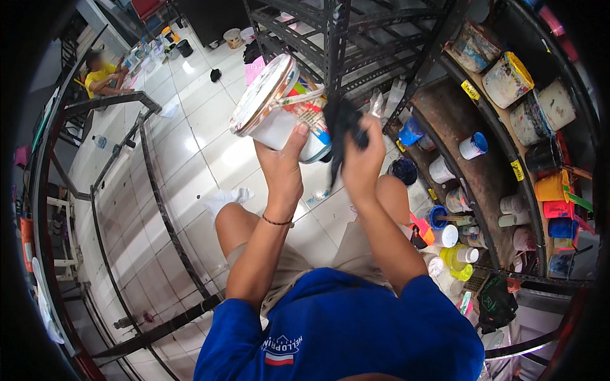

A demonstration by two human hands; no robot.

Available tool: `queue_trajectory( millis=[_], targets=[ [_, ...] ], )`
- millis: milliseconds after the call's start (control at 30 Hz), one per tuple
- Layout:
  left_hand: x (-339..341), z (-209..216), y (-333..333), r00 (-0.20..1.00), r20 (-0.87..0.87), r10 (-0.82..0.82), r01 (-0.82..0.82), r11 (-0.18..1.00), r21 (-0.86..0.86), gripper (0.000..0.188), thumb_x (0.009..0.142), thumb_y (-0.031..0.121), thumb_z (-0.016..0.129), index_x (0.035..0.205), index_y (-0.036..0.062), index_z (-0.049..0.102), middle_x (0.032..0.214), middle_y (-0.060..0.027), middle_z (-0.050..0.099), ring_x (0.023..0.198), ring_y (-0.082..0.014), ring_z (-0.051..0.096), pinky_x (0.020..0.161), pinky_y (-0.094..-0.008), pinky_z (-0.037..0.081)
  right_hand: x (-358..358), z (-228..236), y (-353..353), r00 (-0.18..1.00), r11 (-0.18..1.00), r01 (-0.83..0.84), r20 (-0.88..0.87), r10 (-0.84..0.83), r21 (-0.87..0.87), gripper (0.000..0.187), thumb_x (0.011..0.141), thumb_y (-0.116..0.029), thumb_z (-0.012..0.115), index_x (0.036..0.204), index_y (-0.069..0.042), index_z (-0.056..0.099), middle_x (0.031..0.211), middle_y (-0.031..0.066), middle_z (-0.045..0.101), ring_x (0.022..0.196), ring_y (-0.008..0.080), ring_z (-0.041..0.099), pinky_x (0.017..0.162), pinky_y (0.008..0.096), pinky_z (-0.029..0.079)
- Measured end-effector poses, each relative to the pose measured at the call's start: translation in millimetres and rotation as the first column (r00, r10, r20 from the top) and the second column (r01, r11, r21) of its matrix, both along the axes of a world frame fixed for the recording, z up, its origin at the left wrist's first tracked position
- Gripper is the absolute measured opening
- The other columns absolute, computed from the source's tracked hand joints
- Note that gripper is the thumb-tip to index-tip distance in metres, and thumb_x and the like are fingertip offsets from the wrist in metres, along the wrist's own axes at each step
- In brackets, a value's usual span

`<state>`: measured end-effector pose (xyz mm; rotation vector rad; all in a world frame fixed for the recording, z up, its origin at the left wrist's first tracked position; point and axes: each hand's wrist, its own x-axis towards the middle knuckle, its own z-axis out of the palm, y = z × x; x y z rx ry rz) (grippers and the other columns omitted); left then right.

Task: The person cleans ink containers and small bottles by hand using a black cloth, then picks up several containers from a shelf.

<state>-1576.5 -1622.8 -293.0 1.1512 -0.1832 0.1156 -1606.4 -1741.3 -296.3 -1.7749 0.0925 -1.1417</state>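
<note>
My left hand (283, 166) is closed round a white plastic paint bucket (273, 124), its thumb against the printed side. The bucket is tilted on its side, its pale, paint-smeared round top facing up and to the left. A pale band, perhaps the handle, crosses its wall. In my right hand (365, 155) a dark cloth (339, 127) is bunched up, hanging down beside the bucket's base. Whether the cloth touches the base cannot be made out. Both hands are raised above my knees.
Shelves (445, 108) on the right carry several paint-stained buckets and tubs (507, 79). More containers, including a yellow bottle (454, 257), stand by my right knee. A black metal rack (337, 44) rises ahead. Metal frames (155, 197) lie left over white tiles. Far left sits a person in yellow (100, 79).
</note>
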Motion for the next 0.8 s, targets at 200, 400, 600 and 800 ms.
queue_trajectory(
  millis=[200, 400, 600, 800],
  targets=[
    [2.2, -14.2, 14.4, 0.985, 0.005, -0.175, 0.175, 0.984, -0.017, 0.093, 0.077, 0.045, 0.08, 0.14, -0.0029, 0.031, 0.134, -0.0167, 0.046, 0.125, -0.0264, 0.046, 0.106, -0.0368, 0.035, 5.6, 11.2, -12.6, 0.899, 0.556, -0.41, 0.217, 0.381, 0.723, 0.013, 0.094, -0.01, 0.061, 0.105, -0.002, 0.06, 0.087, -0.0014, 0.063, 0.071, 0.003, 0.054, 0.062, 0.0172, 0.044],
    [-2.1, -19.2, 18.3, 0.956, 0.02, -0.292, 0.292, 0.956, 0.005, 0.095, 0.071, 0.048, 0.082, 0.137, -0.0061, 0.039, 0.129, -0.0163, 0.052, 0.121, -0.026, 0.049, 0.103, -0.0371, 0.039, 2.8, 17.0, -21.1, 0.928, 0.656, -0.274, 0.014, 0.372, 0.704, 0.012, 0.093, -0.008, 0.061, 0.102, -0.001, 0.06, 0.092, 0.0016, 0.064, 0.073, 0.0059, 0.057, 0.06, 0.0215, 0.044],
    [-4.5, -7.3, 17.6, 0.973, 0.056, -0.226, 0.225, 0.974, 0.011, 0.08, 0.073, 0.034, 0.079, 0.132, -0.0063, 0.043, 0.122, -0.0162, 0.057, 0.113, -0.0241, 0.055, 0.097, -0.0363, 0.044, -28.4, 17.4, -4.4, 1.0, 0.97, 0.019, -0.014, -0.023, -0.242, 0.027, 0.065, 0.007, 0.061, 0.091, -0.001, 0.064, 0.098, 0.0175, 0.059, 0.09, 0.0348, 0.056, 0.083, 0.0404, 0.045],
    [-6.5, -8.0, 17.9, 0.984, 0.09, -0.156, 0.142, 0.979, 0.145, 0.074, 0.068, 0.013, 0.082, 0.128, -0.0048, 0.042, 0.122, -0.0151, 0.055, 0.112, -0.0207, 0.054, 0.096, -0.0345, 0.044, -26.8, 16.6, 1.0, 0.991, 0.921, -0.016, 0.119, 0.068, -0.39, 0.031, 0.063, 0.004, 0.07, 0.093, -0.004, 0.068, 0.098, 0.0134, 0.061, 0.093, 0.033, 0.057, 0.08, 0.0383, 0.048]
  ],
)
